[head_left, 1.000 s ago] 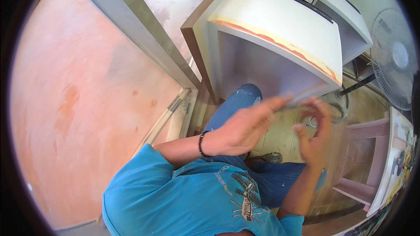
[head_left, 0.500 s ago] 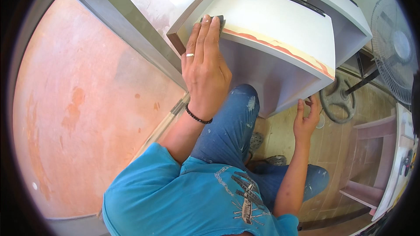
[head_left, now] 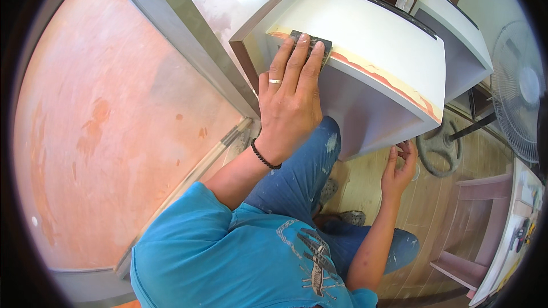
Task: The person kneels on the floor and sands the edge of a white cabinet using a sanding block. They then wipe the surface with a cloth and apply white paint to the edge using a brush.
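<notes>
Pressing a black sanding block (head_left: 327, 47) onto the left part of the putty strip (head_left: 388, 78) along the white cabinet (head_left: 377, 34)'s near edge, the left hand (head_left: 290, 105) holds it beneath extended fingers. The right hand (head_left: 398, 172), loosely curled with thumb and fingers parted, is by the cabinet's lower right corner, near the fan (head_left: 522, 85)'s round base; whether it touches the cabinet I cannot tell.
</notes>
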Tool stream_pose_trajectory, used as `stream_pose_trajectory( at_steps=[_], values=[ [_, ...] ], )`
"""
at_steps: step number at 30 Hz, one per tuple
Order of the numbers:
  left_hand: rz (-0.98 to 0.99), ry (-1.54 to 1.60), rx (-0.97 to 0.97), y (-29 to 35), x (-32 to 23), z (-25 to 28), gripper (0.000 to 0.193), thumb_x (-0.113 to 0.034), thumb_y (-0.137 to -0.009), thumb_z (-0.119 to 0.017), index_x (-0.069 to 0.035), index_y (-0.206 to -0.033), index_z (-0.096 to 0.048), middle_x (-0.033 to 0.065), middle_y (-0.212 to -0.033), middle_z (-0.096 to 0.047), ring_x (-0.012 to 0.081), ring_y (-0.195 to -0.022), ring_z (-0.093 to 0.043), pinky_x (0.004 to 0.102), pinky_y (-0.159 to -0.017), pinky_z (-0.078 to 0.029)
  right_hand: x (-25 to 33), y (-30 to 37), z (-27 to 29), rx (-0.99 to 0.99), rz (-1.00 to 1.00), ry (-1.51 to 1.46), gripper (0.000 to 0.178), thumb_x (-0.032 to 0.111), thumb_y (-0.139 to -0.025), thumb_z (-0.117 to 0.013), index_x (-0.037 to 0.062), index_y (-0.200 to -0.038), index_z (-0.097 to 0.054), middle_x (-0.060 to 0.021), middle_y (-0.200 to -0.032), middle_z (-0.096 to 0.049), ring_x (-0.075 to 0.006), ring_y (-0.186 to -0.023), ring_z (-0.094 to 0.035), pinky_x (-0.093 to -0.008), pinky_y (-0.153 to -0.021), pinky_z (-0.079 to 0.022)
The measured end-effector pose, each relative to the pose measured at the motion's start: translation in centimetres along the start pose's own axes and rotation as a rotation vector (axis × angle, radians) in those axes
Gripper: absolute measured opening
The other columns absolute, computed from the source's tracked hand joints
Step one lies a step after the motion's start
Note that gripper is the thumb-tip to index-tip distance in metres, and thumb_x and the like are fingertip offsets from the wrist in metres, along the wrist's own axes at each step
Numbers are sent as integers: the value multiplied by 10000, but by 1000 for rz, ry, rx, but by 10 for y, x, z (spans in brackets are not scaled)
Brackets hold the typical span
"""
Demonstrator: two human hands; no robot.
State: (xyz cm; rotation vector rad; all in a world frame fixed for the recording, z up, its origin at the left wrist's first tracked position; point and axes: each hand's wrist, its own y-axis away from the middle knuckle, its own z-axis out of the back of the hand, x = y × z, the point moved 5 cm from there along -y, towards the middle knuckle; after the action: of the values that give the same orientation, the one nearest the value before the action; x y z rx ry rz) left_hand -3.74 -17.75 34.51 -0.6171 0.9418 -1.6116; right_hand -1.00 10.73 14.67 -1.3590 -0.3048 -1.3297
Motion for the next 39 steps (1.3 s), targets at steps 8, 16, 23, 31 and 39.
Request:
stream_pose_trajectory(
  at_steps=[8, 16, 23, 31, 39],
  values=[
    [-6, -30, 16, -3, 6, -2, 582, 16, -894, -595, -126, -1456, -639, 118, -1466, -637, 329, -1395, -549, 449, -1014, -471, 10, -2, 3, 19, -6, -8, 415, 80, -1049, -656, -22, -1442, -565, -154, -1274, -697, -219, -1037, -693, -354, -883, -534],
    [-55, -69, -2, 1, 9, -7, 645, -11, -859, -588, -114, -1496, -593, 159, -1483, -600, 338, -1402, -536, 435, -861, -464, 4, 4, 4, 17, -66, -148, 432, 71, -1082, -606, -30, -1491, -508, -160, -1288, -691, -176, -1017, -692, -337, -943, -524],
    [24, -37, 53, -1, 11, -8, 602, -31, -918, -614, -138, -1510, -585, 126, -1518, -568, 342, -1428, -506, 469, -1039, -470, -2, 2, 4, 20, -104, -215, 439, 82, -1096, -588, -17, -1512, -487, -174, -1317, -676, -184, -1032, -690, -337, -969, -519],
    [52, -45, 55, -3, 16, -9, 598, -72, -945, -639, -139, -1534, -564, 149, -1545, -544, 350, -1444, -497, 478, -995, -488, -6, 6, 4, 27, -120, -257, 437, 100, -1105, -577, -5, -1519, -485, -178, -1304, -675, -199, -1040, -688, -340, -950, -533],
    [92, -48, -20, 1, 20, -12, 609, -166, -958, -713, -146, -1547, -556, 144, -1585, -507, 339, -1473, -474, 439, -994, -481, -9, 6, 8, -14, -103, -268, 433, 130, -1106, -587, -5, -1509, -505, -184, -1281, -684, -208, -1032, -696, -350, -929, -555]
  ],
)
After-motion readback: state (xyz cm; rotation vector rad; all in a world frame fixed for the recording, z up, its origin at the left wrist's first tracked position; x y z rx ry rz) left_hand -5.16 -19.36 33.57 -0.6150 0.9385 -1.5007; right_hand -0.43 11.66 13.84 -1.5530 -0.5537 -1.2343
